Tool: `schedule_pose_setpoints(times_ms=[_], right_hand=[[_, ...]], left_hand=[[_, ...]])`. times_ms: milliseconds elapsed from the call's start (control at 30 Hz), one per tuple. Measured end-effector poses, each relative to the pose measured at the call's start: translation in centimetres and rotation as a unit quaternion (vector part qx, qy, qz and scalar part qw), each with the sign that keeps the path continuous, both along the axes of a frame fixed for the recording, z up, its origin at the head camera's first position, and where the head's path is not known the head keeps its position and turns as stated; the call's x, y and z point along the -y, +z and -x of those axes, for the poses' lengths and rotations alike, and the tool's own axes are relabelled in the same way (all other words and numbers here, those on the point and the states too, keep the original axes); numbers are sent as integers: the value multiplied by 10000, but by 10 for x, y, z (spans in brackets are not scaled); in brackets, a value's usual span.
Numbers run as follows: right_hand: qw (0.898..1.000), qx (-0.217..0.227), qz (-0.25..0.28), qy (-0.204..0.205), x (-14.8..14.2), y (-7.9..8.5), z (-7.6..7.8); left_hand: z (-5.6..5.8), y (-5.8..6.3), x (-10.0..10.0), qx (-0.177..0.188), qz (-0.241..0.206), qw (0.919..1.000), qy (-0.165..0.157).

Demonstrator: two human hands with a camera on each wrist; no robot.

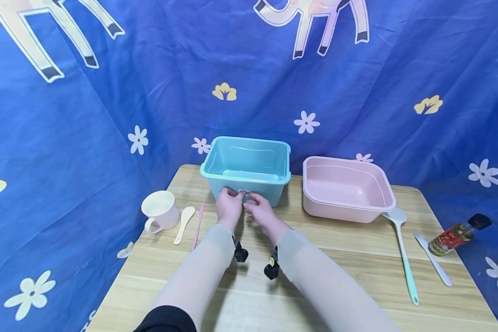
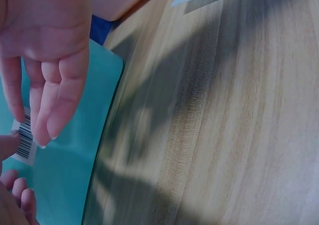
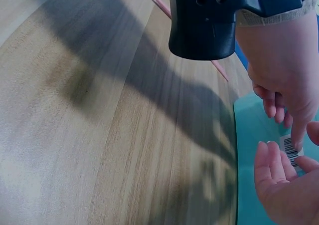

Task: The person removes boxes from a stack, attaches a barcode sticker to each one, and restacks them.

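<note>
Both hands are at a white barcode label [image 3: 289, 152] on the front wall of a teal plastic bin [image 1: 249, 186]. My left hand [image 1: 229, 208] comes from the left, its straight thumb on the label and its other fingers loosely bent, as the right wrist view shows. From the right, my right hand [image 1: 262, 214] has its fingertips at the label's edge. In the left wrist view the right hand [image 2: 55, 65] hangs with fairly straight fingers over the bin wall, and the left thumb [image 2: 7, 145] meets the barcode. The bin stands upright.
On the left are a white mug [image 1: 161, 211], a white spoon [image 1: 184, 225] and a thin pink utensil [image 1: 198, 226]. To the right, a pink bin [image 1: 344, 210] stands near a mint-handled spatula [image 1: 403, 256], a pale knife [image 1: 433, 260] and a dark-capped bottle [image 1: 452, 237]. Blue patterned cloth hangs behind.
</note>
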State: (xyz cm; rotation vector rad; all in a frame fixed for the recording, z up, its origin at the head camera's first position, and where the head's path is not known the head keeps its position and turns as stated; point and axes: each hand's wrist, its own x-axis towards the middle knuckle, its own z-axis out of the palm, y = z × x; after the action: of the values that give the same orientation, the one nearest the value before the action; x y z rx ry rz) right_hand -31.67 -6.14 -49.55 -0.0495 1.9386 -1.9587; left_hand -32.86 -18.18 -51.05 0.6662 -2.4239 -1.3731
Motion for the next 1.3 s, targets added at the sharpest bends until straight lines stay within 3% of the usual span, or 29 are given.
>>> schedule_pose_setpoints(times_ms=[300, 533, 933, 1133, 1300], right_hand=[[9998, -9, 123, -140, 2, -6, 2], [9998, -21, 165, -140, 1, -5, 3], [9997, 223, 84, -31, -3, -8, 4], [9997, 223, 74, -16, -4, -5, 7], [9995, 278, 135, 81, -5, -3, 9]], left_hand=[[-3, 1, -3, -265, -263, 9992, -140], [-1, 4, -7, -673, -1350, 9884, -167], [-1, 2, -4, -456, -2791, 9592, 55], [0, 7, -3, -329, -3047, 9519, -55], [-1, 14, -6, -390, -3061, 9511, -115]])
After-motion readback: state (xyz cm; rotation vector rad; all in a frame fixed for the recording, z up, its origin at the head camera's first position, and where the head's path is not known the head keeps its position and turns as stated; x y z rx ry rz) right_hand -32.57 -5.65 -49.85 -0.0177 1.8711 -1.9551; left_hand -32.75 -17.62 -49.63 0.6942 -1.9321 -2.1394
